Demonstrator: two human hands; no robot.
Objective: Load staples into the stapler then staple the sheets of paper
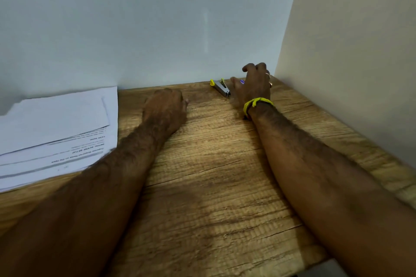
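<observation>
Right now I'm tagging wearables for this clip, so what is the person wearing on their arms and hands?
Both forearms are bare, with no sleeves in view. The right hand has a yellow thread band knotted round the wrist and metal rings on its fingers. The left hand and wrist show no band, watch or ring from this angle.

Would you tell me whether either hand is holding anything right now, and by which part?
Nothing: the right hand hovers beside the yellow-and-metal stapler; the left hand rests curled.
</observation>
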